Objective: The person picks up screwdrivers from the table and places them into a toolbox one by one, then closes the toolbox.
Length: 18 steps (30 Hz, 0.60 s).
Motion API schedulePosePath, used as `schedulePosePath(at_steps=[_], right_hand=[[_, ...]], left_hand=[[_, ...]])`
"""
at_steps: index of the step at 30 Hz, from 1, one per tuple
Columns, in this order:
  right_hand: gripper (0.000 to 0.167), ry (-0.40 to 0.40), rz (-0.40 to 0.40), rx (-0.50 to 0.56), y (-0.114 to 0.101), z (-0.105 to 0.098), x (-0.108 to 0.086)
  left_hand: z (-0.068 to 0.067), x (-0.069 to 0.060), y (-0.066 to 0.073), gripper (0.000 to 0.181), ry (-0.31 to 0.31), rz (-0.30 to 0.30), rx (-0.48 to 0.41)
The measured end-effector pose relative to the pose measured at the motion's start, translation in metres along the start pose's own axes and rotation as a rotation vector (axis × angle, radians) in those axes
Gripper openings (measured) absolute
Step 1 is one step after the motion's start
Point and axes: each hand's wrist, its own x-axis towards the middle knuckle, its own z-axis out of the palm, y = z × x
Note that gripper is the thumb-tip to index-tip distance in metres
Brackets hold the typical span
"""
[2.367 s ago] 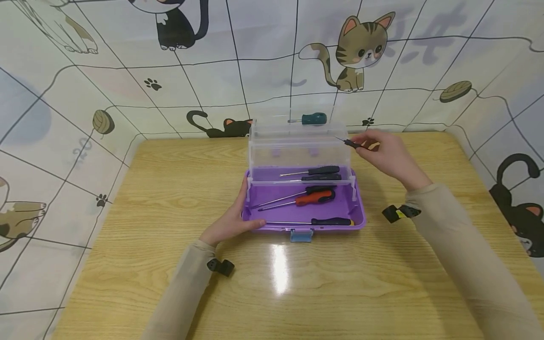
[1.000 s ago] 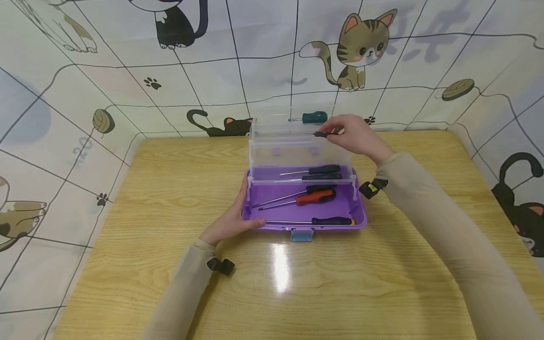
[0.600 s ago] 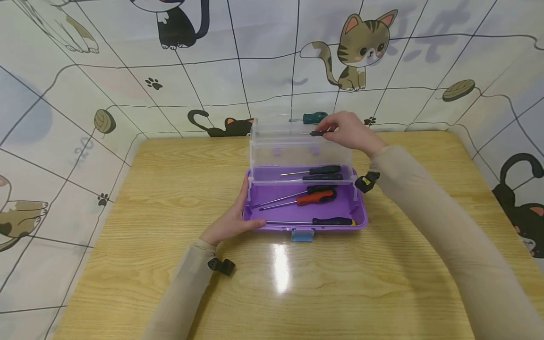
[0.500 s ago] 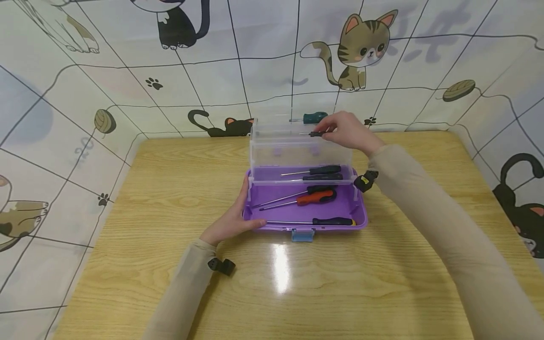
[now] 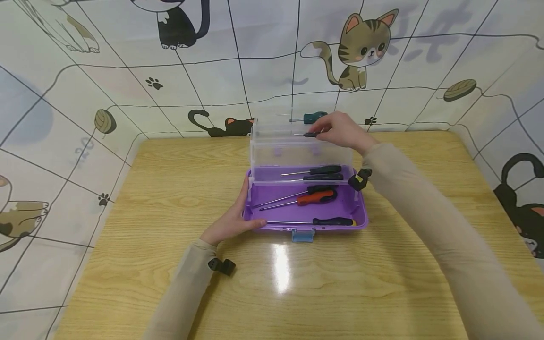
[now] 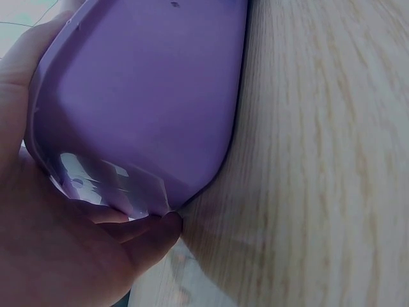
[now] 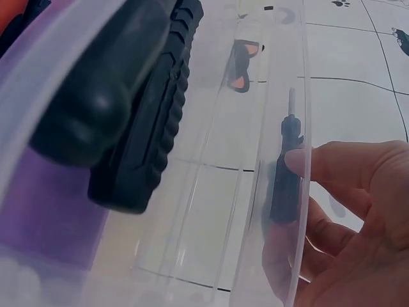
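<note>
My left hand (image 5: 231, 222) grips the left end of a purple toolbox (image 5: 361, 212), its thumb on the front rim. In the left wrist view, its fingers curl against the end wall. My right hand (image 5: 342, 130) pinches a small black screwdriver (image 5: 311, 134) at the clear plastic tray (image 5: 265, 153) along the back of the toolbox. In the right wrist view, this screwdriver (image 7: 285, 192) shows behind the clear wall, shaft pointing up. A teal-handled screwdriver (image 5: 313, 117) lies just behind, at the clear part's top.
Inside the toolbox lie a red-and-black screwdriver (image 5: 316, 197), a black screwdriver with a yellow end (image 5: 333, 221) and other black-handled ones (image 5: 325, 170). A blue latch (image 5: 302, 235) hangs open at the front. Behind the wooden table (image 5: 170, 189) stands a cat-print backdrop (image 5: 263, 80).
My right hand has carried the small black screwdriver leftward from the right of the toolbox to over the clear tray, with only a slight leftward shift lately. My left hand stays put.
</note>
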Motion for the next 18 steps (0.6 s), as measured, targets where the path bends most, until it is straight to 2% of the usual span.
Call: schedulePosePath(at_steps=[7, 11, 18], right_hand=[[0.026, 0.0, 0.028, 0.021, 0.0, 0.002, 0.0], [0.027, 0.034, 0.059, 0.04, 0.002, 0.001, -0.003], [0.028, 0.107, 0.094, 0.093, 0.007, -0.003, -0.011]], left_hand=[[0.0, 0.0, 0.0, 0.124, -0.001, 0.011, 0.003], [0.0, 0.0, 0.0, 0.123, -0.006, 0.027, -0.001], [0.0, 0.0, 0.004, 0.125, -0.002, 0.002, 0.004]])
